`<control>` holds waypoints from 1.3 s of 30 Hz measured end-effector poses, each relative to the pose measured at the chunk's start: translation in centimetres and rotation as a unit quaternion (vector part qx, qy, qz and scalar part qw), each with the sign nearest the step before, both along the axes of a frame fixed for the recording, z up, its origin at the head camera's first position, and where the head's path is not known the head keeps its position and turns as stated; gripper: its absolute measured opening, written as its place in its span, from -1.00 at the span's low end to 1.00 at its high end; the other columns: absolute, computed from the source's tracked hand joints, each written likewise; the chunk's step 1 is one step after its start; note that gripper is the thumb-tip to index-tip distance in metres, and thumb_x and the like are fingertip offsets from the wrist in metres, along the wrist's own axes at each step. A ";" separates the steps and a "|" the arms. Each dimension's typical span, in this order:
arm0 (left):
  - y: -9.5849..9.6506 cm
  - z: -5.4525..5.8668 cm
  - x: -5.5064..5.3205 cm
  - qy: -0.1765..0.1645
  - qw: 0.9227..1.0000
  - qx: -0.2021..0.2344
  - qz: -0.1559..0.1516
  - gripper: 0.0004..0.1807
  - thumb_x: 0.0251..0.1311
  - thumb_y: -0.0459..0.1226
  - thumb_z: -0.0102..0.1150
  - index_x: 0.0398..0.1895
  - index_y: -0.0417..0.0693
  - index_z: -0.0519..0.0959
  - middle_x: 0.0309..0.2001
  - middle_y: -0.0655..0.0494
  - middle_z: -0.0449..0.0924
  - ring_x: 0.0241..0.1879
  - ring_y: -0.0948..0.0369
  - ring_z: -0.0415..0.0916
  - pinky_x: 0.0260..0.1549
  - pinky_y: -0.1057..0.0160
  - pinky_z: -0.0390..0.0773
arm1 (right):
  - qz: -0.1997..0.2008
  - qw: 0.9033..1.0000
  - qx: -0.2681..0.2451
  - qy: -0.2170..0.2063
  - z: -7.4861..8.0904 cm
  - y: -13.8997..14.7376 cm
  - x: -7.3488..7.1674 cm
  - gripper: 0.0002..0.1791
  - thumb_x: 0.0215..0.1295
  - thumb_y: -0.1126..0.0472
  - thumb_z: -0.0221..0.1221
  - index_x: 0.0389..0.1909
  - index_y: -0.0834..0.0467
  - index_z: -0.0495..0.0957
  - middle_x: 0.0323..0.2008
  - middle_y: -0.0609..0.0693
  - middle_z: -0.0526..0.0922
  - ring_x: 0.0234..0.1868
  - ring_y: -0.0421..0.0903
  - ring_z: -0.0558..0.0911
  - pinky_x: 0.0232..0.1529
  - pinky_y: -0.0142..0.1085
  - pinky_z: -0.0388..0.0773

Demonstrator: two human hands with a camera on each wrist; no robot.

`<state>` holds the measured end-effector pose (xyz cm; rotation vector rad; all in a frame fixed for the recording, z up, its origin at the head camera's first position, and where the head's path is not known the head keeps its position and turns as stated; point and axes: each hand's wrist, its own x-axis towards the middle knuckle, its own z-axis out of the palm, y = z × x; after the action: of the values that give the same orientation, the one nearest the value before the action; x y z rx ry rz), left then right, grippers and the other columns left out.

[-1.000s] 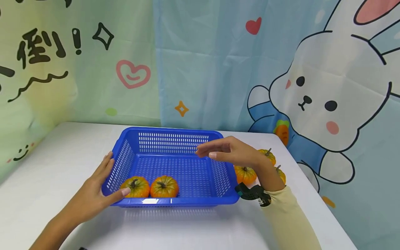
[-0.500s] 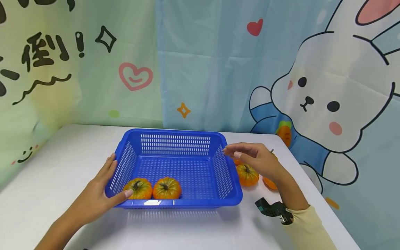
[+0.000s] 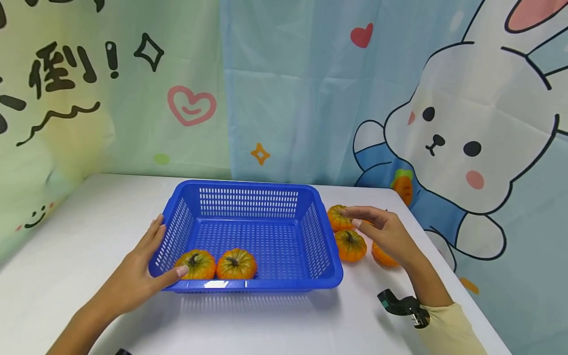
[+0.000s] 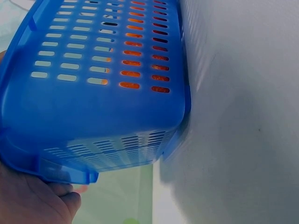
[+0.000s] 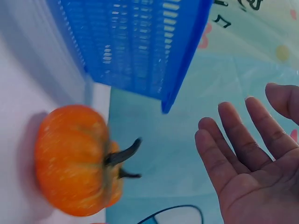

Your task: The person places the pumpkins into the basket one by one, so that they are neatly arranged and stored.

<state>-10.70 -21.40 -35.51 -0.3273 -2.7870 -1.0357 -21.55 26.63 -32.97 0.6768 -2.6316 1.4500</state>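
A blue perforated plastic basket (image 3: 248,236) stands on the white table. Two small orange-green pumpkins, a left one (image 3: 197,266) and a right one (image 3: 236,264), lie along its front wall. My left hand (image 3: 133,281) holds the basket's front left corner, thumb over the rim and fingers along the outer side. Right of the basket, my right hand (image 3: 386,234) hovers with parted fingers and an empty palm over more pumpkins: a back one (image 3: 338,217), a front one (image 3: 350,246) and a partly hidden one (image 3: 384,255). In the right wrist view, a pumpkin (image 5: 70,158) sits below the basket wall, apart from the hand.
A printed cloth (image 3: 293,108) with a rabbit figure hangs behind the table (image 3: 248,325). The table's right edge runs close beyond the pumpkins. A black wrist device (image 3: 404,308) sits on the right wrist.
My right hand has moved right, from above the basket to over the pumpkins beside it. The left hand stays at the basket corner, and the two pumpkins inside have not shifted.
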 end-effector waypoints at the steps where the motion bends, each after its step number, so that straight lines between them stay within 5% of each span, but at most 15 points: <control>1: 0.0 0.0 0.0 0.001 1.000 -0.001 0.001 0.09 0.17 0.09 0.25 0.52 -0.28 -0.12 0.56 0.06 -0.39 0.46 -0.24 -0.24 0.17 -0.45 0.05 | -0.006 1.000 0.001 -0.006 -0.2 0.2 -0.1 -0.66 0.43 0.17 0.12 0.13 0.24 0.55 0.10 0.09 0.60 0.21 0.05 0.50 0.06 -0.43 0.48; 6: 0.0 -0.1 -0.1 0.002 1.000 0.002 -0.001 0.09 0.17 0.08 0.25 0.52 -0.29 -0.12 0.56 0.06 -0.39 0.46 -0.24 -0.23 0.18 -0.44 0.05 | -0.021 0.999 0.010 -0.044 -1.2 0.8 -0.5 -0.57 0.41 0.13 0.15 0.20 0.27 0.50 0.15 0.18 0.55 0.25 0.11 0.45 0.10 -0.41 0.46; 16: -0.3 -0.3 0.4 0.010 1.000 0.006 0.007 0.08 0.16 0.06 0.27 0.51 -0.30 -0.10 0.56 0.05 -0.37 0.46 -0.24 -0.22 0.18 -0.44 0.07 | -0.043 0.996 0.038 -0.069 -3.2 1.8 -2.0 -0.43 0.38 0.01 0.19 0.27 0.28 0.42 0.19 0.23 0.50 0.23 0.18 0.46 0.21 0.02 0.39; 30: 0.0 -0.2 0.1 0.012 1.000 0.003 0.001 0.08 0.17 0.07 0.27 0.51 -0.30 -0.10 0.56 0.03 -0.36 0.46 -0.24 -0.21 0.18 -0.43 0.08 | -0.057 0.992 0.082 -0.070 -5.3 2.1 -2.2 -0.36 0.32 0.01 0.24 0.27 0.34 0.40 0.19 0.28 0.49 0.20 0.24 0.48 0.19 0.08 0.40; 39: -0.1 0.0 0.0 0.002 1.000 0.003 0.001 0.07 0.18 0.07 0.24 0.53 -0.25 -0.13 0.56 0.06 -0.39 0.46 -0.24 -0.25 0.18 -0.45 0.03 | -0.048 0.985 0.134 -0.101 -5.9 2.1 -2.2 -0.36 0.25 -0.08 0.28 0.27 0.17 0.47 0.17 0.19 0.50 0.06 0.17 0.51 0.06 0.03 0.51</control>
<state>-10.66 -21.50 -35.52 -0.3273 -2.7792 -1.0405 -23.71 28.69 -38.84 0.4329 -3.0032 1.2109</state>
